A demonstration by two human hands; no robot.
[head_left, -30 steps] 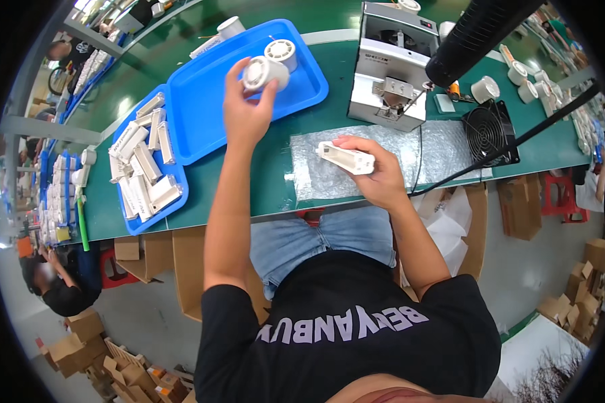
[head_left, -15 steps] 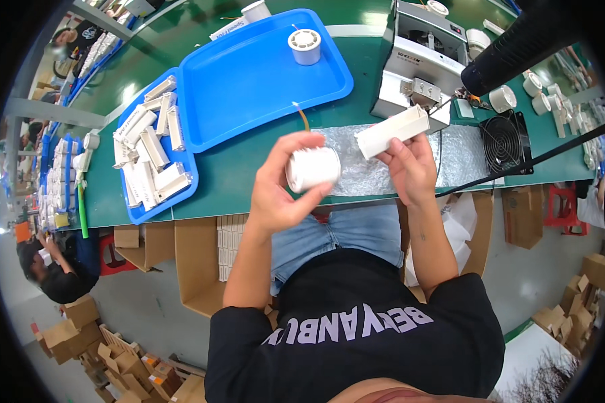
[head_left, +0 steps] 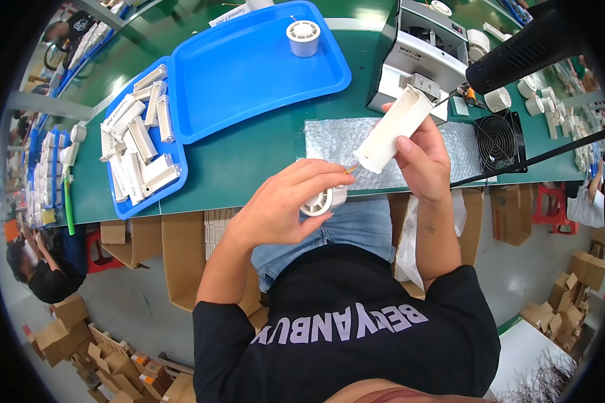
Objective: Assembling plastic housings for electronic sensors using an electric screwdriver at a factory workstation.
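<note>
My left hand (head_left: 286, 205) is closed around a round white fan housing (head_left: 326, 201), its slotted end partly showing below the fingers. Thin coloured wires (head_left: 351, 168) run from the fingertips toward the lower end of a long white rectangular housing (head_left: 395, 129). That hollow piece is tilted, gripped by my right hand (head_left: 420, 151) with the thumb on its near side. Both parts are held over the table's front edge, close but apart. Fingers hide much of the round one.
A blue tray (head_left: 249, 87) holds another round white fan (head_left: 304, 38); a smaller blue tray (head_left: 179, 191) carries several white housings (head_left: 141, 139). Bubble wrap (head_left: 323, 144) lies before me, with a grey machine (head_left: 420, 50), a black fan (head_left: 499, 140) and a black tube-shaped object (head_left: 517, 57) to the right.
My left hand has turned over and moved down and right, tipping the round fan so its slotted end shows. The long housing has swung steeper and nearer the wires.
</note>
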